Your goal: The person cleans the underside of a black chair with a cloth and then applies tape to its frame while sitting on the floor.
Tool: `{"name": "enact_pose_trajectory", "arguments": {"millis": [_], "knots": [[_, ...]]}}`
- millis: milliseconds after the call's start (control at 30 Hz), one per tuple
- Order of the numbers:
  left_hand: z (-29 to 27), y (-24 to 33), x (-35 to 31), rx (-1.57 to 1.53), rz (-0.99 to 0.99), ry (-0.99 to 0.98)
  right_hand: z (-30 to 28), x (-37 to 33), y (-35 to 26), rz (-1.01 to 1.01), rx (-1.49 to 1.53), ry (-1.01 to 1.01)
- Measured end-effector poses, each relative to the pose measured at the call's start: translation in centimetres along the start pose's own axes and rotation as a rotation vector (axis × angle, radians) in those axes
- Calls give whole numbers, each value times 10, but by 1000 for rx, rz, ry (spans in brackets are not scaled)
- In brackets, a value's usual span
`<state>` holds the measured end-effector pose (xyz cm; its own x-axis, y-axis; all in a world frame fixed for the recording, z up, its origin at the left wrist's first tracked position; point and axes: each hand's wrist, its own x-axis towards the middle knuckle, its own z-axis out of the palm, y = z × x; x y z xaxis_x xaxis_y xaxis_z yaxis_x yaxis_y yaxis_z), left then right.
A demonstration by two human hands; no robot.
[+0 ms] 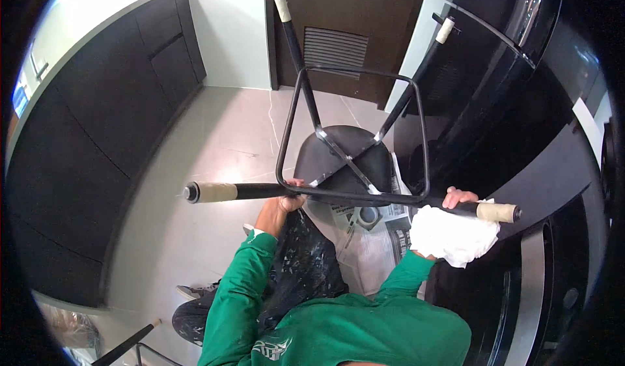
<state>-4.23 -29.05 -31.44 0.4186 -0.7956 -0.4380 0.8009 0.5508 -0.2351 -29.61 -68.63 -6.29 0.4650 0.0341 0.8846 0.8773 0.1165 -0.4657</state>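
An upside-down black stool stands before me, its round seat down and its legs splayed out. A rectangular black footrest frame joins the legs. Beige tape wraps each leg near its tip. My left hand is closed round the base of the near left leg. On the near right leg, my right hand presses a crumpled white cloth against the tube, just short of its taped end. The cloth hides most of that hand; some fingers show over the leg.
Newspaper lies under the stool, with a roll of tape on it. Dark cabinets line the left; glossy black appliances stand close on the right. Behind is a brown door. Another dark tubular frame lies at lower left.
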Motion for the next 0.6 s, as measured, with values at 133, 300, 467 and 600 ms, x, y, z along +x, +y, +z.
{"name": "enact_pose_trajectory", "arguments": {"millis": [133, 300, 467, 600], "knots": [[5, -20, -14, -79, 32, -1, -7, 4, -2, 58, 59, -57], [27, -49, -33, 90, 142, 48, -15, -5, 1, 39, 35, -40], [21, -35, -28, -15, 48, 22, -10, -9, 10, 18, 26, 98], [-1, -17, -21, 9, 88, 52, 51, 9, 12, -44, -225, 380]]}}
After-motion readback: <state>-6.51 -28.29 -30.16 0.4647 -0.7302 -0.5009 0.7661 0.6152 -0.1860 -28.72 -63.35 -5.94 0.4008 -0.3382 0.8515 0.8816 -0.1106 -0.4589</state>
